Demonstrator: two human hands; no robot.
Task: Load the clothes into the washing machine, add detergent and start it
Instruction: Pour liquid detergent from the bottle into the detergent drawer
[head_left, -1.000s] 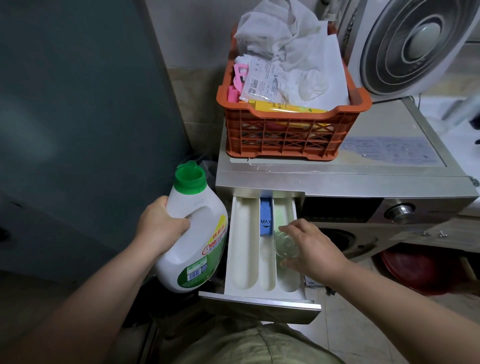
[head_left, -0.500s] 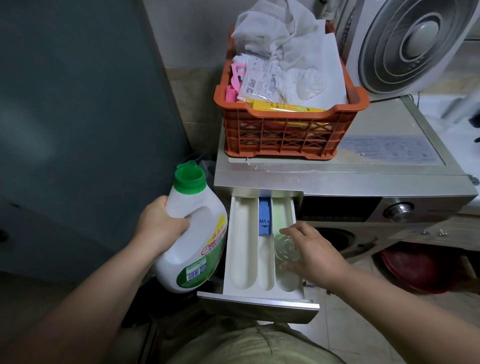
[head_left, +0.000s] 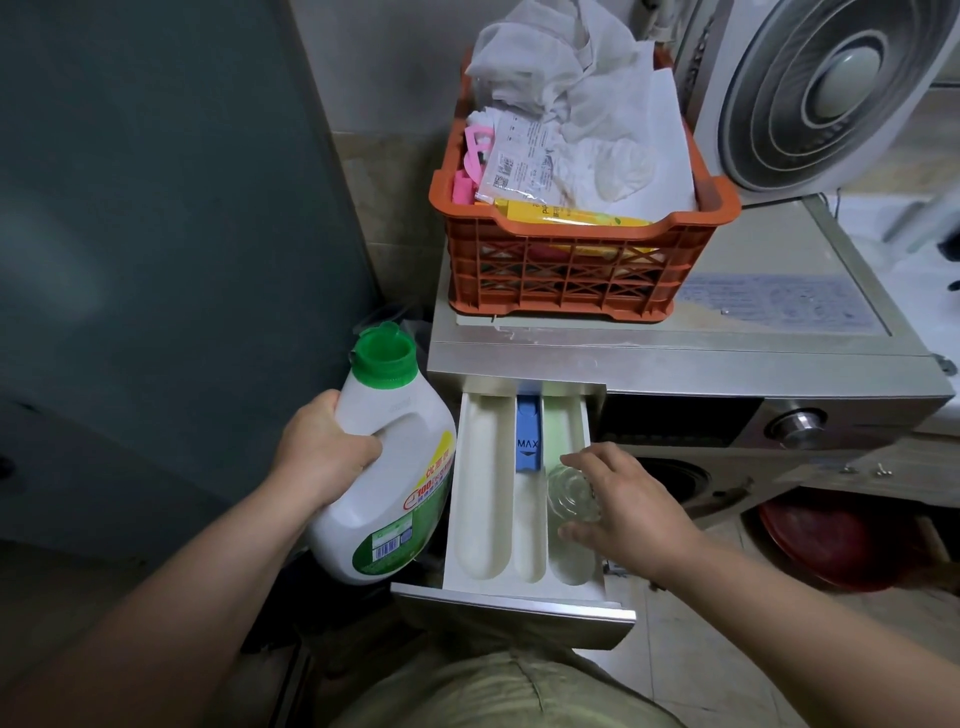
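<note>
The washing machine (head_left: 727, 366) stands ahead of me with its detergent drawer (head_left: 480, 499) pulled out; the drawer has three white compartments and a blue MAX flap. My left hand (head_left: 322, 452) grips the handle of a white detergent bottle (head_left: 400, 467) with a green open neck, held upright just left of the drawer. My right hand (head_left: 639, 509) holds a small clear cup (head_left: 571, 499) between thumb and fingers over the right compartment. The dark round door (head_left: 675, 478) shows partly behind my right hand. No clothes in the drum can be seen.
An orange crate (head_left: 561, 270) of white cloths and packets sits on the machine's top, beside a white fan (head_left: 831, 88). A silver dial (head_left: 797, 423) is on the front panel. A red basin (head_left: 831, 545) lies low on the right. A dark panel (head_left: 156, 260) closes off the left.
My right hand's fingers have spread slightly around the clear cup, which stays over the right compartment. The bottle and my left hand have hardly moved.
</note>
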